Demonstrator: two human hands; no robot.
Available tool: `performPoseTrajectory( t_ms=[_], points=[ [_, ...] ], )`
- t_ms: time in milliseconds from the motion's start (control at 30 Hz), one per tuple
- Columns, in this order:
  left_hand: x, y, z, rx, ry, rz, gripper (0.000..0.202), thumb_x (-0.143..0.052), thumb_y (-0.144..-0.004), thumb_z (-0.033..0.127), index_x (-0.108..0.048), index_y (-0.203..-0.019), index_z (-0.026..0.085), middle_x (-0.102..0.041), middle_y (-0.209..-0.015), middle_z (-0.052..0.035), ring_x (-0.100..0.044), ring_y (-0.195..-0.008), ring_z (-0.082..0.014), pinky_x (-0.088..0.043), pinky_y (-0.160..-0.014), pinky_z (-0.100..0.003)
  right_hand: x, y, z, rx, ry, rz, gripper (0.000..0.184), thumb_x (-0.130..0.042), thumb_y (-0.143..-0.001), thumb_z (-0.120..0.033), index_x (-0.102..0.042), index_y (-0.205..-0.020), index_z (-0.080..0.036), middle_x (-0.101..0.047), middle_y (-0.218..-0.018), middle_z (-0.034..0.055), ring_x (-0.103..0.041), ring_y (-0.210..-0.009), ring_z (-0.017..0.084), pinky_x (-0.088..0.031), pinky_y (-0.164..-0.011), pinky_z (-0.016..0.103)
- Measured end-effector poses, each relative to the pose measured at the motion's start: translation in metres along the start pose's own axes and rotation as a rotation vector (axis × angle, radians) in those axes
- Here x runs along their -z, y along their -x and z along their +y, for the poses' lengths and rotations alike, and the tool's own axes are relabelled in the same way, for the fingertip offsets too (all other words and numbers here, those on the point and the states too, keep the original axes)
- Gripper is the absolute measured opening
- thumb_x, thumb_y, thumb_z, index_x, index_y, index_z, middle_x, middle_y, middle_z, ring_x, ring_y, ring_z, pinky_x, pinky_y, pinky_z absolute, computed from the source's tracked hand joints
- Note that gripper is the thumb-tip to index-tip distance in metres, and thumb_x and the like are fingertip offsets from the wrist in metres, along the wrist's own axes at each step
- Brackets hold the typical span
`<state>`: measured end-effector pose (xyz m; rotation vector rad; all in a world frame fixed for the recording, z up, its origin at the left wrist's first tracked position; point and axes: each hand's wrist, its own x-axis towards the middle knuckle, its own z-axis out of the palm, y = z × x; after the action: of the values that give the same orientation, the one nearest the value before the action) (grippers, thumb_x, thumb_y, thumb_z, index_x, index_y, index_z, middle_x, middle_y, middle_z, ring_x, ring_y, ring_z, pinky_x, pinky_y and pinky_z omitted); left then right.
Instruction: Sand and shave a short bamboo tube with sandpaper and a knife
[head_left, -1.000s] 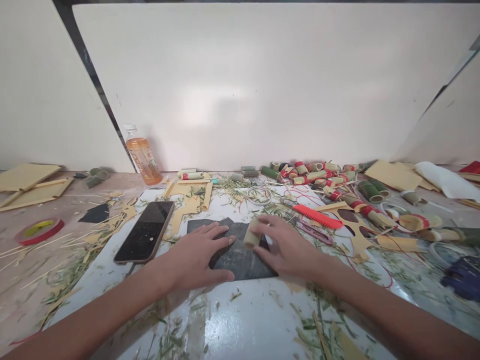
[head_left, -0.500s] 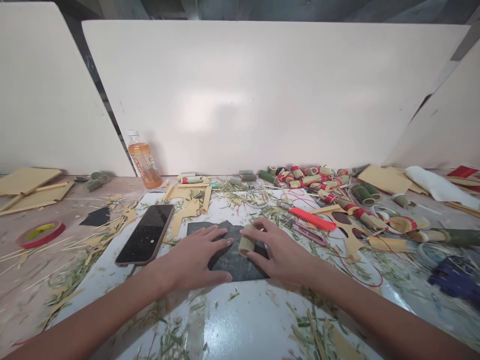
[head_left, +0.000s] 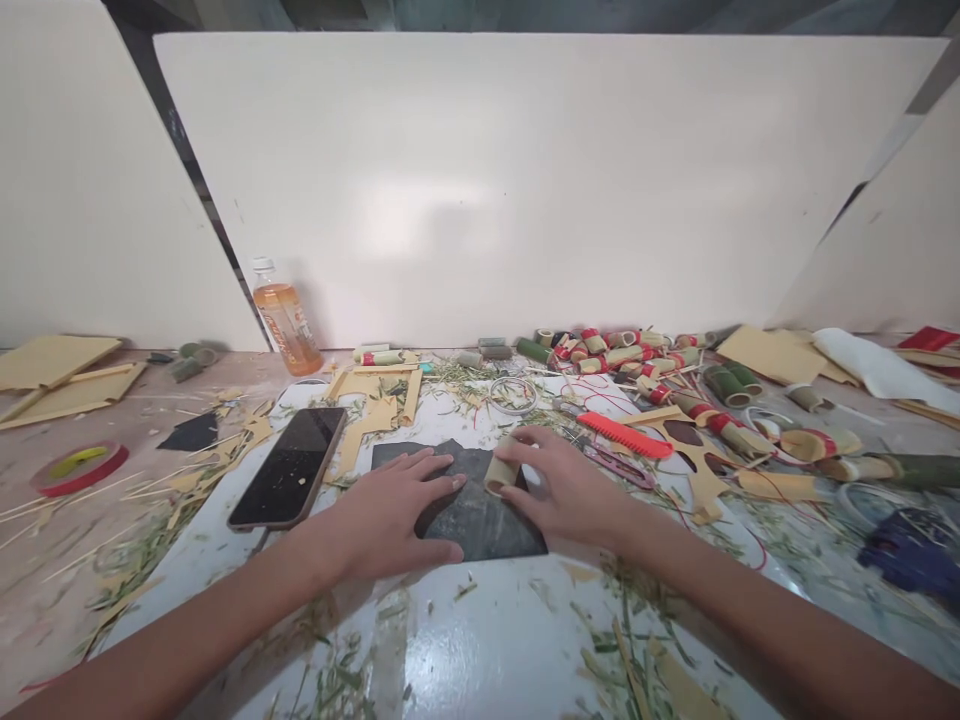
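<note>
A dark sheet of sandpaper (head_left: 480, 520) lies on the white board (head_left: 487, 640) in front of me. My left hand (head_left: 390, 510) rests flat on its left half, fingers stretched out. My right hand (head_left: 559, 490) is closed round a short pale bamboo tube (head_left: 499, 473) and holds it upright, pressed end-down on the sheet's upper right part. A black phone (head_left: 289, 465) lies face up just left of the sheet.
An orange drink bottle (head_left: 285, 320) stands at the back left against white panels. Several bamboo tubes with red tape (head_left: 622, 350) are heaped at the back right, with a red comb (head_left: 622, 435), cut-out card pieces (head_left: 697, 450) and green shavings. A red tape roll (head_left: 75, 465) lies far left.
My right hand has slid the bamboo tube a little back and forth on the sandpaper. My left hand has stayed flat on the sheet. The view has shifted slightly.
</note>
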<state>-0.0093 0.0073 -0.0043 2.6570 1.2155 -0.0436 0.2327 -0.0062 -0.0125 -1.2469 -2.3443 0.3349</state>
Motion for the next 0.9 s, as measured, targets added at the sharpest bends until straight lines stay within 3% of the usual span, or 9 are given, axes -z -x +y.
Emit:
performPoseTrajectory(
  t_ms=[100, 233, 433, 533, 633, 900],
  points=[
    [-0.001, 0.000, 0.000, -0.008, -0.003, 0.002, 0.078, -0.046, -0.079, 0.072, -0.043, -0.142, 0.026, -0.035, -0.151, -0.0098, -0.030, -0.138, -0.0355, -0.033, -0.109, -0.052, 0.000, 0.001, -0.001, 0.107, -0.041, -0.129, 0.031, -0.061, -0.084, -0.032, -0.064, -0.113, -0.024, -0.056, -0.119, 0.0119, -0.047, -0.118, 0.029, -0.043, -0.096, 0.046],
    [-0.001, 0.000, -0.001, -0.010, -0.010, -0.002, 0.079, -0.044, -0.079, 0.074, -0.041, -0.143, 0.027, -0.034, -0.151, -0.0095, -0.031, -0.138, -0.0363, -0.033, -0.108, -0.053, 0.000, -0.002, 0.005, 0.069, 0.062, -0.082, 0.032, -0.058, -0.087, -0.034, -0.064, -0.116, -0.022, -0.056, -0.122, 0.0148, -0.046, -0.120, 0.032, -0.039, -0.099, 0.052],
    [-0.001, 0.000, -0.001, -0.010, -0.002, 0.004, 0.077, -0.048, -0.079, 0.072, -0.042, -0.142, 0.028, -0.035, -0.151, -0.0089, -0.032, -0.138, -0.0357, -0.034, -0.108, -0.052, -0.003, -0.002, 0.015, 0.016, -0.029, 0.001, 0.026, -0.064, -0.083, -0.032, -0.063, -0.107, -0.021, -0.057, -0.124, 0.0132, -0.051, -0.118, 0.028, -0.044, -0.096, 0.045],
    [-0.001, 0.001, -0.001, -0.010, 0.018, 0.014, 0.078, -0.048, -0.078, 0.072, -0.042, -0.142, 0.028, -0.035, -0.151, -0.0082, -0.030, -0.138, -0.0366, -0.034, -0.108, -0.053, -0.007, 0.000, 0.015, 0.018, -0.033, -0.017, 0.034, -0.063, -0.085, -0.035, -0.063, -0.116, -0.024, -0.050, -0.132, 0.0143, -0.048, -0.122, 0.029, -0.045, -0.095, 0.045],
    [-0.001, 0.001, -0.001, -0.010, 0.017, 0.015, 0.078, -0.047, -0.078, 0.074, -0.042, -0.142, 0.028, -0.035, -0.151, -0.0081, -0.029, -0.139, -0.0369, -0.033, -0.109, -0.053, -0.008, -0.001, 0.014, 0.021, -0.035, -0.025, 0.041, -0.063, -0.085, -0.034, -0.059, -0.125, -0.024, -0.054, -0.126, 0.0133, -0.054, -0.113, 0.026, -0.046, -0.093, 0.042],
    [-0.001, 0.000, -0.002, 0.001, 0.009, -0.009, 0.080, -0.044, -0.078, 0.075, -0.039, -0.143, 0.030, -0.031, -0.153, -0.0074, -0.028, -0.139, -0.0364, -0.032, -0.109, -0.053, -0.005, -0.004, 0.009, 0.008, -0.086, 0.017, 0.023, -0.068, -0.080, -0.030, -0.063, -0.101, -0.023, -0.063, -0.109, 0.0087, -0.058, -0.102, 0.025, -0.047, -0.087, 0.040]
  ],
)
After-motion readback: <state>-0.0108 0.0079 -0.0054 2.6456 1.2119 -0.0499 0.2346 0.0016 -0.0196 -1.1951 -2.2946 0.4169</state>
